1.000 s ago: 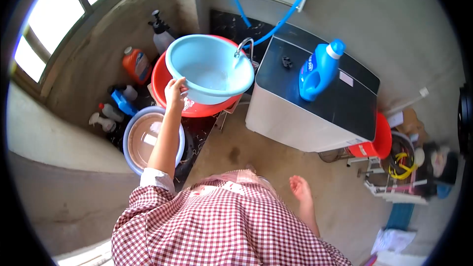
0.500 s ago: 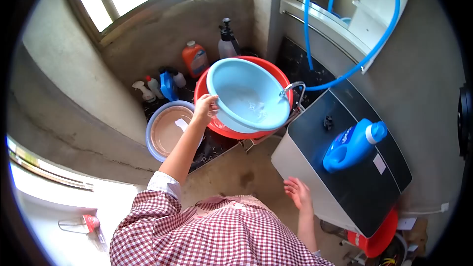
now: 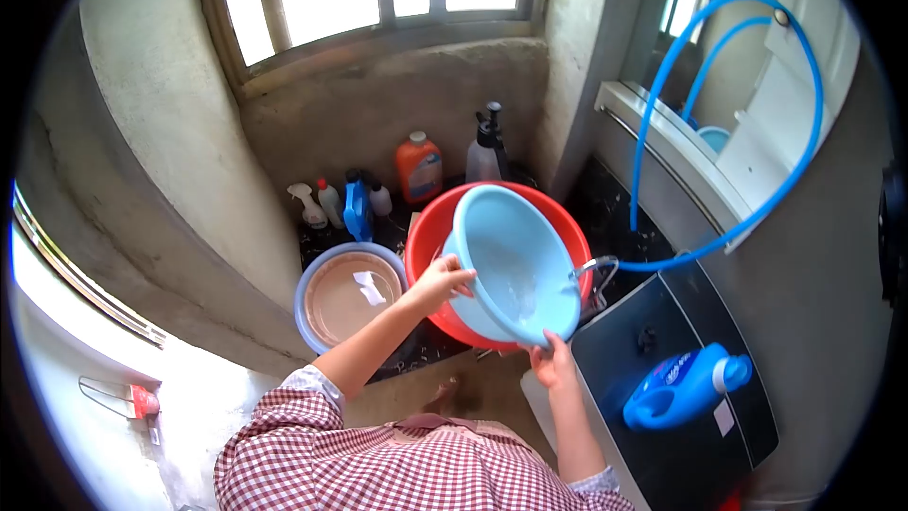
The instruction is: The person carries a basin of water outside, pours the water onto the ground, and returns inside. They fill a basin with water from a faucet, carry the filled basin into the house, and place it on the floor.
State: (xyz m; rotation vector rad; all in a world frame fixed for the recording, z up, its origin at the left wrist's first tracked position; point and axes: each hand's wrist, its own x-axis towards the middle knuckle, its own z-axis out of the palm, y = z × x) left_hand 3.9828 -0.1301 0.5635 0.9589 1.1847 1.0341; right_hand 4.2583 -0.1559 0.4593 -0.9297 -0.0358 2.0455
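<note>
A light blue basin is tilted down to the right over a red basin, below a metal tap. Some water shows inside the blue one. My left hand is closed on its left rim, fingers over the edge. At its lower rim, my right hand grips the edge with the thumb on top. Left of the red basin sits a purple-rimmed basin of brownish water with a white patch on its surface.
Along the back wall stand an orange bottle, a pump sprayer and several smaller bottles. At the right, a blue detergent bottle lies on a black-topped machine. A blue hose loops before a mirror cabinet.
My right hand has come up from my side and taken hold of the basin's lower rim. The light blue basin has tilted more steeply. The head view has turned, showing more window.
</note>
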